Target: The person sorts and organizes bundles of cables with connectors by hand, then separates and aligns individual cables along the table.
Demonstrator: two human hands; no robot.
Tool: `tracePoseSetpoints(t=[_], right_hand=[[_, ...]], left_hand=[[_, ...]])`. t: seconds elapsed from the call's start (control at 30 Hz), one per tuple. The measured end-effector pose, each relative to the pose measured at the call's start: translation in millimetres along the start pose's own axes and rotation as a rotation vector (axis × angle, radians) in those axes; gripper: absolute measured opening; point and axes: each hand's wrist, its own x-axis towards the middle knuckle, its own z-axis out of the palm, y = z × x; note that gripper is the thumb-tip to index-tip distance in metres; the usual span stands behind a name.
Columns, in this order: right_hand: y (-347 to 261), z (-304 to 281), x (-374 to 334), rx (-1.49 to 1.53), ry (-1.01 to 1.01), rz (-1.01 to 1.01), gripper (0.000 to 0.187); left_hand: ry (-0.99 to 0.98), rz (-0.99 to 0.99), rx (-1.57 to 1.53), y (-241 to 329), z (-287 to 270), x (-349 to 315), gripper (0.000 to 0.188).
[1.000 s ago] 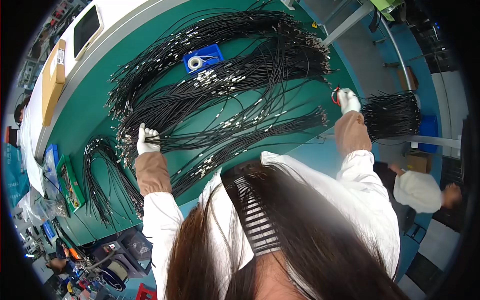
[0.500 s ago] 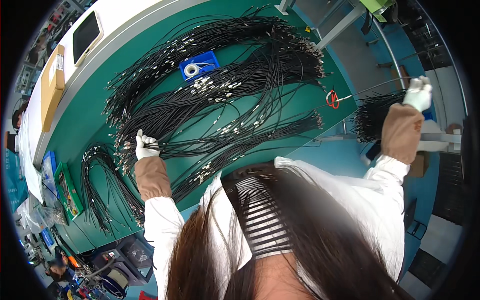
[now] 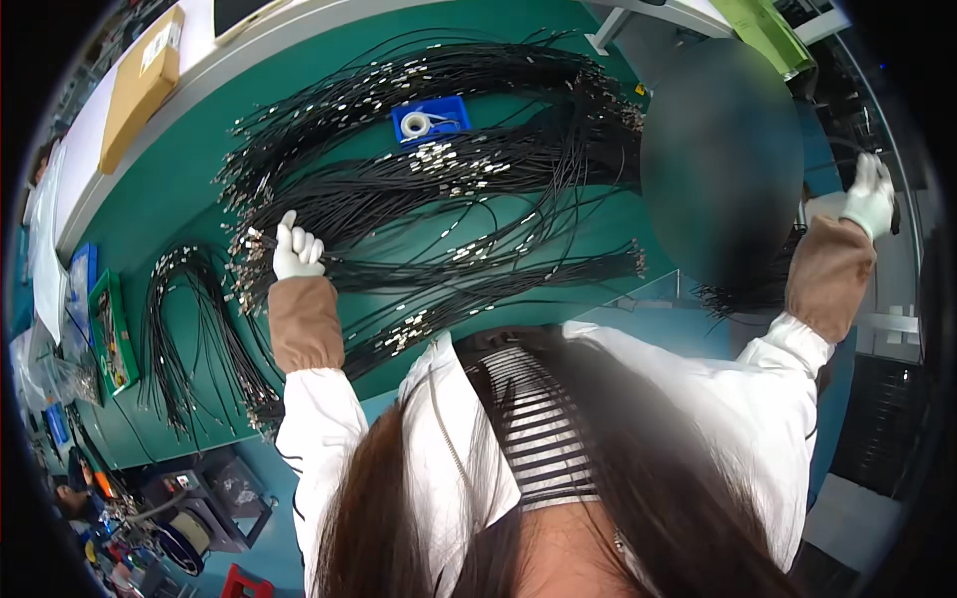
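Note:
My left hand (image 3: pixel 297 249), in a white glove, is closed round black cables (image 3: pixel 399 271) at the left end of a bundle on the green table. Metal connector ends (image 3: pixel 249 269) stick out beside that fist. Far to the right, my right hand (image 3: pixel 869 196), also gloved, is held out past the table with its fingers together. It seems to grip the end of a black cable, but a grey blurred oval hides most of the cable's length. More black cables with white tags (image 3: pixel 449 164) lie in long bundles across the green table (image 3: pixel 518 214).
A blue tray (image 3: pixel 454 110) with a white tape roll (image 3: pixel 415 125) stands among the bundles. A bent cable bundle (image 3: pixel 179 329) and a green parts bin (image 3: pixel 112 334) are at the left. A cardboard box (image 3: pixel 143 90) lies on the far-left shelf. Dark cables hang past the table's right edge.
My right hand has moved farther right and slightly down. My left hand has risen a little and stays closed on the cables. A grey blurred oval now covers the red-handled tool.

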Motion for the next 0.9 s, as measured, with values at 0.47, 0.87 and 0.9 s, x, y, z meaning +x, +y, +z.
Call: tracePoseSetpoints(t=[0.47,0.87,0.9], right_hand=[[-134.6,89.3,-290.7,0.404,-1.419,-0.322,0.021],[-125.9,157.9,-378.6,0.426,-1.374,-0.939,0.007],[-132.0,146.4,-354.4,0.379,-1.400,-0.943,0.009]], left_hand=[[0.119,-0.001,0.059,-0.3,19.0,-8.7,0.030],[0.161,-0.021,0.037,0.6,5.7,-12.4,0.029],[0.150,-0.020,0.032,0.4,4.8,-10.5,0.029]])
